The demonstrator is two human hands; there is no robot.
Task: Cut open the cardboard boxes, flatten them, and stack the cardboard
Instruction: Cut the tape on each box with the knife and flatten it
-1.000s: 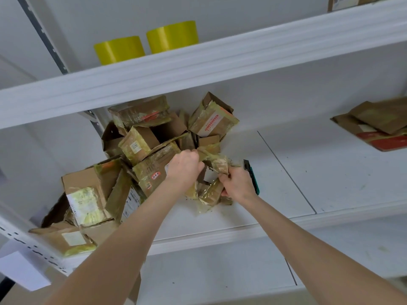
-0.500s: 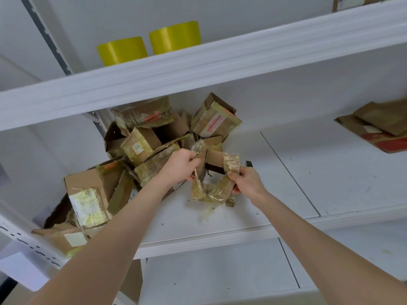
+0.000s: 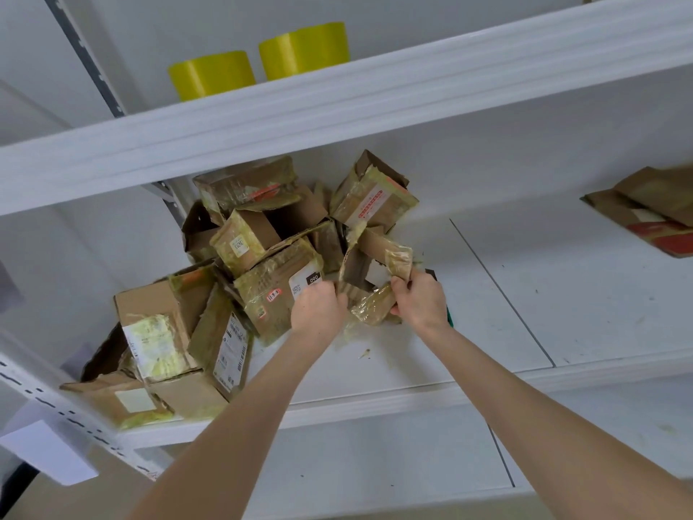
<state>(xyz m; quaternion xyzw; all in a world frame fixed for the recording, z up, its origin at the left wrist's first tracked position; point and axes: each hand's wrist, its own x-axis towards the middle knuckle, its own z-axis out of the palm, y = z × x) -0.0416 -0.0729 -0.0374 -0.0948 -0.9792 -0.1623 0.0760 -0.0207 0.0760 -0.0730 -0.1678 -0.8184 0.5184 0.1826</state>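
Note:
A small taped cardboard box (image 3: pixel 375 272) is pulled open into a hollow ring above the white middle shelf (image 3: pixel 506 294). My left hand (image 3: pixel 318 305) grips its left wall. My right hand (image 3: pixel 422 300) grips its right wall, with a dark green-handled cutter (image 3: pixel 448 313) tucked under the palm. A heap of several taped cardboard boxes (image 3: pixel 240 279) lies left of the hands. Flattened cardboard (image 3: pixel 652 212) is stacked at the far right of the same shelf.
Two yellow tape rolls (image 3: pixel 258 65) stand on the upper shelf. The upper shelf's front edge (image 3: pixel 337 118) overhangs the work area. A metal upright (image 3: pixel 75 422) with slots runs down the left side. Tape scraps (image 3: pixel 363 354) lie on the shelf near the hands.
The two hands have pulled the small box wider apart, so its middle now gapes open. My left hand has slid lower on the box's left wall.

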